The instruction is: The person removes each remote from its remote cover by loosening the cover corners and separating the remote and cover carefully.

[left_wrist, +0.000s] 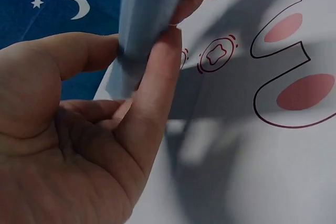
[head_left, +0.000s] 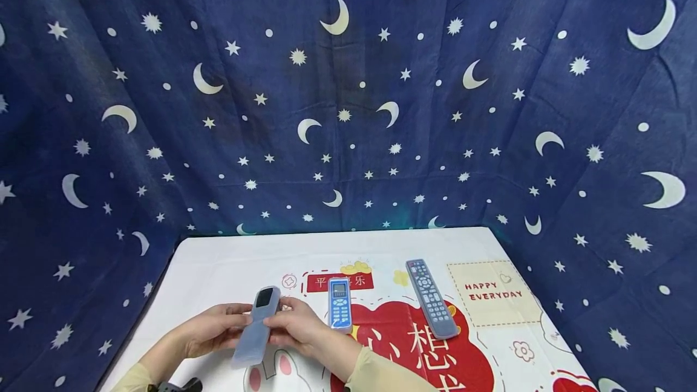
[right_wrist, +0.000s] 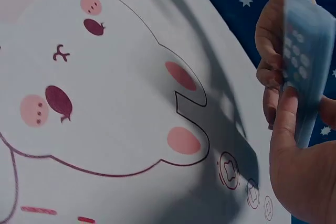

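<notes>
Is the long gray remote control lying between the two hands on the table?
No, the long gray remote lies apart at the right on the tablecloth, beyond the small blue remote.

1. A bench [head_left: 218, 271] is covered with a white cloth printed with red shapes, Chinese characters and a cartoon rabbit.
2. A small blue-and-white remote [head_left: 340, 304] with a screen at its far end is laid flat near the middle of the bench.
3. A longer grey remote [head_left: 431, 298] with many buttons is laid to the right of it, apart from it and slightly angled.
4. A cream panel [head_left: 492, 292] reading "HAPPY EVERYDAY" is printed just right of the grey remote.
5. A dark blue backdrop [head_left: 348, 107] patterned with white moons, stars and dots is hung behind and beside the bench.
6. A dark object [head_left: 182, 386] is seen at the lower edge; what it is cannot be told.
</notes>
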Demonstrator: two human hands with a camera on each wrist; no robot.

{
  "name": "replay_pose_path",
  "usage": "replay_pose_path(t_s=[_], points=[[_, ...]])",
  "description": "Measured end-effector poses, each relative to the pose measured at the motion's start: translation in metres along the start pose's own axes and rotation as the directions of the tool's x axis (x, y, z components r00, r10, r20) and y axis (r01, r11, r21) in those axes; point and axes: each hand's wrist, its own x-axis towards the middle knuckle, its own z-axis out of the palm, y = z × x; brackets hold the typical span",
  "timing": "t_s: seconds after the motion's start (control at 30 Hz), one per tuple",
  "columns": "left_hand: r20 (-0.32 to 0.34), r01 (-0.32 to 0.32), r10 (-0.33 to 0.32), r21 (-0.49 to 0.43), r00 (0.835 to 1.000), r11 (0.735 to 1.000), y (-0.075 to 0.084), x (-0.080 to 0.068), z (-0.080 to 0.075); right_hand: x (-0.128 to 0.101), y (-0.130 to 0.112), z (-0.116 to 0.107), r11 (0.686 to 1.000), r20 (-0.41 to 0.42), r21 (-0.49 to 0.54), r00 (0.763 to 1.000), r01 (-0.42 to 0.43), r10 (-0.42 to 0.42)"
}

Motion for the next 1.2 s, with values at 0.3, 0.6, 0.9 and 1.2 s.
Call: replay_pose_path(t_s=[0.3, 0.6, 0.9, 1.2], points=[[-0.164, -0.107, 0.14, 0.2, 0.976, 0.974, 0.005, 0.008, 0.003, 0.012, -0.002, -0.002, 0.961, 0.015, -0.226, 0.987, 0.162, -0.163], [-0.303, -0.186, 0.263, 0.26, 0.916, 0.947, 0.006, 0.017, 0.007, 0.018, -0.008, -0.001, 0.897, 0.003, -0.346, 0.956, 0.276, -0.294], [-0.357, -0.241, 0.363, 0.342, 0.861, 0.908, 0.01, 0.022, 0.012, 0.026, -0.016, -0.001, 0.852, -0.036, -0.433, 0.939, 0.295, -0.343], [-0.327, -0.324, 0.47, 0.413, 0.82, 0.851, 0.011, 0.024, 0.015, 0.035, -0.015, -0.003, 0.799, -0.034, -0.492, 0.91, 0.345, -0.414]])
